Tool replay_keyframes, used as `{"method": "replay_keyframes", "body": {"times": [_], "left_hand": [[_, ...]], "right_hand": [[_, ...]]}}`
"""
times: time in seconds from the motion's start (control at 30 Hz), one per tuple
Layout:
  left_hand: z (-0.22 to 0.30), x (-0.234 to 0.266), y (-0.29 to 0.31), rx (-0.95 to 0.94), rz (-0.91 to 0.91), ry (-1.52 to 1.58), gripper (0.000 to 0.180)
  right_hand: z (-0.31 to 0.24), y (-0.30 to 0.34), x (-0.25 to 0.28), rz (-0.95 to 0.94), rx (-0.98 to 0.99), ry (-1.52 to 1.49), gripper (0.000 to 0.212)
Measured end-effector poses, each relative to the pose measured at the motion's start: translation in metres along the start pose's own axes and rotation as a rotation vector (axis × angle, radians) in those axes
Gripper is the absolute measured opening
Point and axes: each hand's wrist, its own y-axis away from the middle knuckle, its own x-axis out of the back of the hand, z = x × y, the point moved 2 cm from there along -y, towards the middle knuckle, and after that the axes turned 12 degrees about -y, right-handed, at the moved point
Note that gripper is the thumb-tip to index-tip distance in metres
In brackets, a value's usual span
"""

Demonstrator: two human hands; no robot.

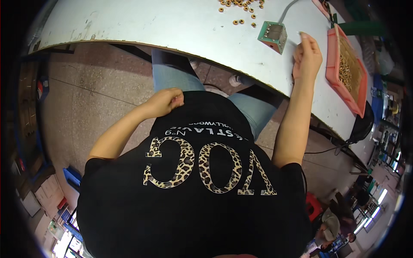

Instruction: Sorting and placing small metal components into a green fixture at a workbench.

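My right hand (307,56) is raised over the right part of the white table, its fingers pinched together. Anything between the fingertips is too small to make out. Just left of it stands a small box-shaped device (274,36) with green edges, a metal-grey face and a cable at its back. Over my lap, against my black shirt, my left hand (165,102) is closed with curled fingers; whatever it may hold is hidden. Several small orange-brown ring-shaped parts with dark centres (246,6) lie scattered at the far edge of the view.
To the right of my right hand, a pink tray (333,60) holds a heap of tiny brownish parts. The white table's (142,23) curved front edge runs ahead of my knees. A red stool (313,207) and other people are behind me at the lower right.
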Motion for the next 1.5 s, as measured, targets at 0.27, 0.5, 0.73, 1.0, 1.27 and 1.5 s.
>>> {"method": "replay_keyframes", "body": {"times": [0.27, 0.5, 0.73, 1.0, 1.27, 1.5], "left_hand": [[-0.032, 0.004, -0.002, 0.130, 0.124, -0.307, 0.013], [-0.014, -0.027, -0.022, 0.161, 0.076, 0.167, 0.017], [0.009, -0.087, -0.058, -0.064, 0.121, 0.006, 0.016], [0.007, -0.067, -0.081, -0.020, 0.067, -0.027, 0.012], [-0.029, -0.098, -0.102, 0.109, 0.072, -0.062, 0.017], [-0.041, -0.085, -0.094, 0.357, 0.189, 0.234, 0.019]], "right_hand": [[0.003, -0.023, 0.040, -0.245, -0.217, -0.799, 0.008], [-0.023, 0.018, 0.017, -0.305, -0.333, -0.890, 0.010], [0.023, -0.044, 0.042, -0.256, -0.324, -0.757, 0.010], [0.007, -0.011, 0.042, -0.488, -0.176, -0.827, 0.015], [0.030, 0.117, -0.030, -0.970, -0.845, -0.393, 0.021], [0.106, 0.133, -0.025, -0.791, -1.458, -0.096, 0.022]]}}
